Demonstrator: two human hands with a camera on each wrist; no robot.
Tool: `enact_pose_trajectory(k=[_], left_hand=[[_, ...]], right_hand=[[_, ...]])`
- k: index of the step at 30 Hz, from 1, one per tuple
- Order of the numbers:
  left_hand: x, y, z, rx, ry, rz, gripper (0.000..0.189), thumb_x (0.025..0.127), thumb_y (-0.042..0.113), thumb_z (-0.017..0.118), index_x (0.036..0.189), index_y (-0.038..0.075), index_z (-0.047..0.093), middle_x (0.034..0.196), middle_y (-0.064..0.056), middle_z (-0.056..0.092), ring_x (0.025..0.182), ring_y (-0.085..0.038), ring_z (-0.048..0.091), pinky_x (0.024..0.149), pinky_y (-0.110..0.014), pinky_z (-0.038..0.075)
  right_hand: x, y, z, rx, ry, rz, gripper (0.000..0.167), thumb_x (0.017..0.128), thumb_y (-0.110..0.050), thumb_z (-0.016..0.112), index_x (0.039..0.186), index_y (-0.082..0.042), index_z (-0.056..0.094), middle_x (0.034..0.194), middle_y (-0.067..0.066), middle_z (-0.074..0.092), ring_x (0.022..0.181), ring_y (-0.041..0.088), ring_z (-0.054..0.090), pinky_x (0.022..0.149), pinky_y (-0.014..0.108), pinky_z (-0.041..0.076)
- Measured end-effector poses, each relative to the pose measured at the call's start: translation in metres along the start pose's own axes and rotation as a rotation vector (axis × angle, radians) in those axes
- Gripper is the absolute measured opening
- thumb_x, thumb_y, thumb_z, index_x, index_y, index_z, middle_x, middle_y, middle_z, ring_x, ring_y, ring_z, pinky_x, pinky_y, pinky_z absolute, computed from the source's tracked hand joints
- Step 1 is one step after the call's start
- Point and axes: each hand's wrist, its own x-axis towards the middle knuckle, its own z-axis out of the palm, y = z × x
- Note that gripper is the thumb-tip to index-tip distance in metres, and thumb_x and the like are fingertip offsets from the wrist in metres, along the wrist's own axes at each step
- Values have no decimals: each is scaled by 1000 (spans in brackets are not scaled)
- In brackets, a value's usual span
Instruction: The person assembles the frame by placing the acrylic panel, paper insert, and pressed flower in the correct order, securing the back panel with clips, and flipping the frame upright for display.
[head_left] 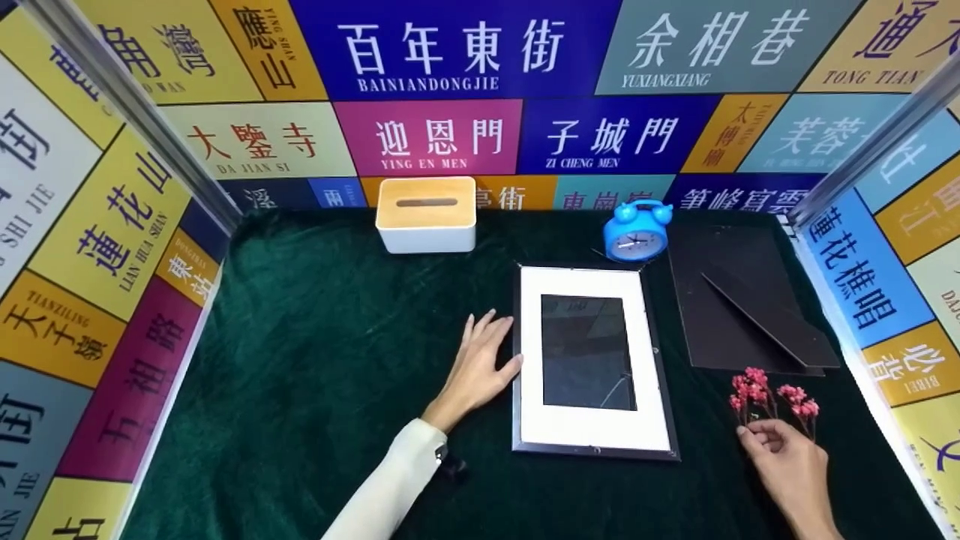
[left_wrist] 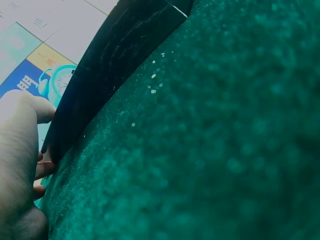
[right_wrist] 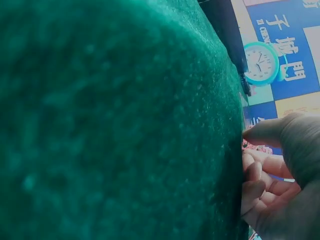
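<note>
A dark-edged picture frame [head_left: 592, 431] lies on the green cloth, with a white mat around a dark rectangular middle. Beside its left edge is my left hand [head_left: 472, 367], fingers stretched forward and thumb at the border. The left wrist view shows the fingers of that hand [left_wrist: 20, 160] right at the frame's dark side [left_wrist: 115, 55]. To the lower right, my right hand [head_left: 787, 457] pinches the stems of a sprig of small pink flowers [head_left: 750, 390] between thumb and curled fingers. More pink blossoms [head_left: 799, 403] stick out past the knuckles. The lower stems are hidden by the hand.
A black backing board [head_left: 720, 307] with a raised stand leg [head_left: 757, 322] lies right of the frame. Behind the frame stands a blue alarm clock [head_left: 635, 231]. A white tissue box [head_left: 427, 238] with a wooden lid sits at the back. Printed walls [head_left: 450, 135] enclose the table.
</note>
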Motion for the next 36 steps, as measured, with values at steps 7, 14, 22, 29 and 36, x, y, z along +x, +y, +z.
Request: enact_pose_trajectory(k=[7,14,22,29,36], left_hand=[[-1,1,1,-6,4,3,67,104,35,69,160,1,55,160,-15,59,163,-34,36,135,-60,11],[-2,-1,3,-16,15,20,67,103,34,70,158,0,56,159,-17,60,161,-35,38,135,-61,13],[1,-1,2,-13,18,9,66,103,35,69,158,0,56,159,-16,60,162,-34,37,135,-60,12],[2,-1,2,-17,17,4,67,104,35,69,159,1,55,160,-16,59,162,-34,36,135,-59,12],[0,-1,1,-20,23,18,66,104,34,69,158,1,56,159,-16,60,162,-34,38,135,-60,12]], right_hand=[[3,-4,-2,-50,-43,56,22,100,-23,79,92,-3,78,78,3,72,71,14,62,64,23,42],[8,-5,-5,-75,-133,113,28,101,-26,77,92,0,75,79,6,72,72,20,64,68,34,44],[11,-8,-9,-86,-146,101,26,101,-25,74,93,-1,77,80,4,75,74,19,65,69,35,45],[3,-11,-10,-62,-25,40,16,97,-15,74,93,0,79,81,6,76,75,16,64,67,25,44],[-1,-18,-11,1,63,20,13,97,-13,74,95,-1,80,84,7,77,69,2,59,64,13,39]])
